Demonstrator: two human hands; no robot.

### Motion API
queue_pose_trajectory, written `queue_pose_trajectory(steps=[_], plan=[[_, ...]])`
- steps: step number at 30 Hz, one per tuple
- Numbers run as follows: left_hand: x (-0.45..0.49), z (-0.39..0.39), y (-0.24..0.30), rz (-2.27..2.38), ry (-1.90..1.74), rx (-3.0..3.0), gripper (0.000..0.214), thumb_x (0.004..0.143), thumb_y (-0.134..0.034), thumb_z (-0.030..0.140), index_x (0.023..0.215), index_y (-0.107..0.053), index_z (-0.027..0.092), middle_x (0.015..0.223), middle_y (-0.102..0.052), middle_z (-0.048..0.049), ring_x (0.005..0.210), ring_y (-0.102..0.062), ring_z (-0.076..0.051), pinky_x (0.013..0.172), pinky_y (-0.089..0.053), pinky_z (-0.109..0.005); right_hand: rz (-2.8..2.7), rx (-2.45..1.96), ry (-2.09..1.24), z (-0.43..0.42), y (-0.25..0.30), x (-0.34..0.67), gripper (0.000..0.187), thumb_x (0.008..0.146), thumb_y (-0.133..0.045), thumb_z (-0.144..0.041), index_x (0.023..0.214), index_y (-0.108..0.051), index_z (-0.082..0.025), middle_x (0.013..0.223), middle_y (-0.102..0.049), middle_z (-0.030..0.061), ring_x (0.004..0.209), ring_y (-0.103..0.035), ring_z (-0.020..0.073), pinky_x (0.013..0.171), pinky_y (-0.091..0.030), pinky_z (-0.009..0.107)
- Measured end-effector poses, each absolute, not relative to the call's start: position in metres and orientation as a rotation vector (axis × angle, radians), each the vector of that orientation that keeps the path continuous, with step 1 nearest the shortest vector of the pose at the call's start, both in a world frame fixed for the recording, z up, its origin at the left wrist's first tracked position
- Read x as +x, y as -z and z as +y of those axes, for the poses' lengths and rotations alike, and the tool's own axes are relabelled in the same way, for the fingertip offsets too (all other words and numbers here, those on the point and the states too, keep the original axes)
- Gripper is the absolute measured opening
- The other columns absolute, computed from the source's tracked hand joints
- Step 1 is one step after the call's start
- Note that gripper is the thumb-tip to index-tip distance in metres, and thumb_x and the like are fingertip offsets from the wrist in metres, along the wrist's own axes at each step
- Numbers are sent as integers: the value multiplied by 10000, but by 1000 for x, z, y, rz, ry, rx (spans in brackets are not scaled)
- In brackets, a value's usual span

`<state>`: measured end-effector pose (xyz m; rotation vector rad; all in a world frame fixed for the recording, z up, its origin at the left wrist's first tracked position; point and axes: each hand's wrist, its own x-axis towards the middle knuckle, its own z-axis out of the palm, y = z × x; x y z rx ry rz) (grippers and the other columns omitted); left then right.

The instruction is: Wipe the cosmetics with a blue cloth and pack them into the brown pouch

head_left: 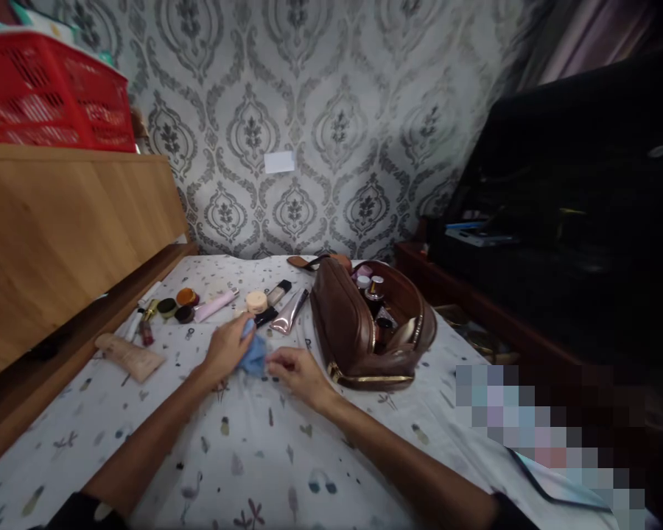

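Observation:
A crumpled blue cloth point(253, 358) is between my two hands, low over the printed white sheet point(243, 456). My left hand point(224, 350) is closed on its left side. The fingers of my right hand point(298, 374) pinch at its right edge; both are slightly blurred. Just beyond the cloth lie a round beige-lidded jar point(256, 301), a black-capped bottle point(279, 293) and a shiny rose-coloured tube point(290, 313). Right of my hands, a brown leather toiletry bag point(345, 316) stands unzipped, with bottles and other cosmetics inside.
At left lie a beige tube point(130, 355), a pink tube point(216, 304), an orange-lidded jar point(187, 297) and several small cosmetics. A wooden headboard point(77, 213) bounds the left, with a red basket point(55, 96) on top. A pixelated flat object point(552, 442) lies front right.

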<state>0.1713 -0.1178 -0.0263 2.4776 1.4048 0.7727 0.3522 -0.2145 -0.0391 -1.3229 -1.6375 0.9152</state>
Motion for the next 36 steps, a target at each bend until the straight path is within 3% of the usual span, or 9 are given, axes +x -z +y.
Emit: queue_pose_trajectory(steps=[2,6,12,18,21,26,29,36], plan=[[161,-93,23,1569,-801,2415,340,964,-450,324,1217,-632,190,1028,-742,-91,1010,-680,-261,920,-498,-363,-1471,-1314,-1043,-200,51,340,130,867,-562,-165,895,-689,-178,705,-700,11,635,-633,161,651,-513,282],[150,-50,24,1673,-830,2355,363,934,-448,217,1246,-619,145,1160,-714,-116,1073,-665,-245,968,-492,-364,-1390,-1257,-1013,-195,68,332,120,867,-574,-229,886,-684,-186,648,-663,-4,579,-582,148,589,-455,256],[149,-24,45,1758,-808,2358,412,926,-450,199,1289,-627,121,1262,-664,-165,1207,-612,-260,1053,-455,-381,-1437,-1192,-1035,-205,72,339,200,873,-575,-298,961,-698,-168,661,-677,11,558,-526,132,582,-406,250],[150,-28,59,1740,-728,2458,388,893,-491,155,1214,-695,229,1302,-696,-46,1217,-611,-224,1062,-460,-334,-1401,-1165,-1047,-200,77,338,236,848,-595,-371,905,-696,-166,605,-631,-6,542,-494,115,563,-373,226],[149,-33,58,1772,-707,2498,371,907,-478,158,1199,-691,238,1269,-707,-32,1210,-607,-224,1056,-468,-337,-1409,-1166,-1050,-200,76,338,210,843,-597,-350,881,-697,-169,605,-630,-8,531,-476,108,558,-363,226],[138,-32,47,2007,-677,2450,461,924,-417,127,1356,-574,166,1376,-598,-139,1317,-500,-306,996,-497,-401,-1394,-1180,-1088,-202,71,339,190,848,-588,-310,893,-701,-165,618,-635,-6,539,-478,107,560,-364,226],[129,-26,43,2134,-592,2381,476,930,-409,129,1388,-538,117,1358,-595,-200,1279,-521,-349,929,-522,-443,-1388,-1191,-1093,-203,70,338,182,850,-593,-290,907,-705,-158,621,-639,-6,541,-483,105,564,-366,222],[128,-26,41,2238,-444,2368,446,956,-375,186,1349,-573,116,1305,-598,-228,1240,-527,-364,880,-537,-454,-1393,-1211,-1096,-204,69,337,164,867,-597,-255,907,-720,-156,623,-662,-2,532,-481,102,557,-372,220]])
